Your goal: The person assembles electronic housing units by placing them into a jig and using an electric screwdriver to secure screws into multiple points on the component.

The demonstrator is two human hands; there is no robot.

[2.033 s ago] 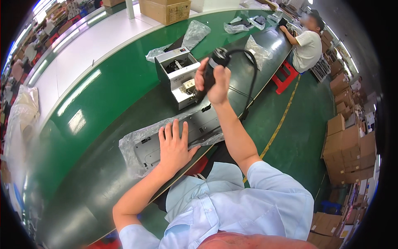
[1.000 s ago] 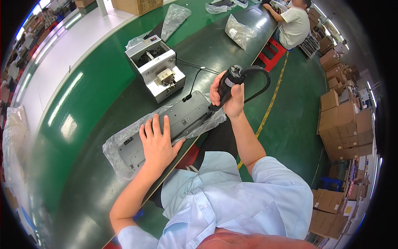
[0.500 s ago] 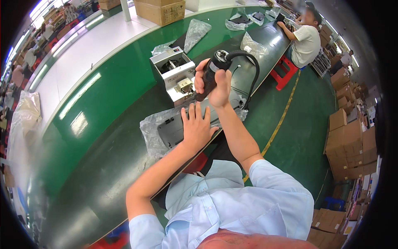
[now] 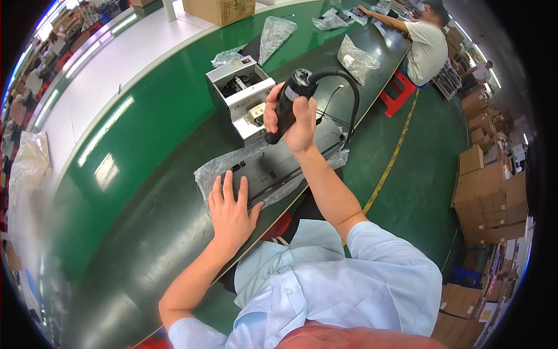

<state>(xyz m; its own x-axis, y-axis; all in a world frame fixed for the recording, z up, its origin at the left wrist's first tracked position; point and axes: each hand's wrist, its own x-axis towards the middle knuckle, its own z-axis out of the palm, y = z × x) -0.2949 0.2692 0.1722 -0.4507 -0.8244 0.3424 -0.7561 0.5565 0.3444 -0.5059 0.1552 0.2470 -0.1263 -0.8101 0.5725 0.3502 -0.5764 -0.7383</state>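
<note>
A black electric screwdriver [image 4: 287, 106] with a coiled cord at its top is gripped in my right hand [image 4: 299, 123], held tilted above a long grey plastic panel [image 4: 272, 168]. The panel lies on clear plastic wrap [image 4: 204, 173] on the bench. My left hand [image 4: 233, 213] rests with fingers spread over the panel's left end. Just beyond the panel stands a silver and black machine housing [image 4: 239, 99], open on top with mechanical parts inside. The screwdriver's tip is hard to make out.
Clear plastic bags [image 4: 276, 36] lie on the green bench [image 4: 145, 131], another bag [image 4: 356, 60] farther right. A cardboard box [image 4: 221, 10] stands at the back. At the far right, a co-worker [image 4: 427, 46] sits on a red stool [image 4: 400, 95]. Stacked cartons [image 4: 485, 195] line the right.
My left hand has slid left along the panel, uncovering its middle. My right hand, with the screwdriver, has shifted slightly left. The co-worker's arm now reaches farther across the bench.
</note>
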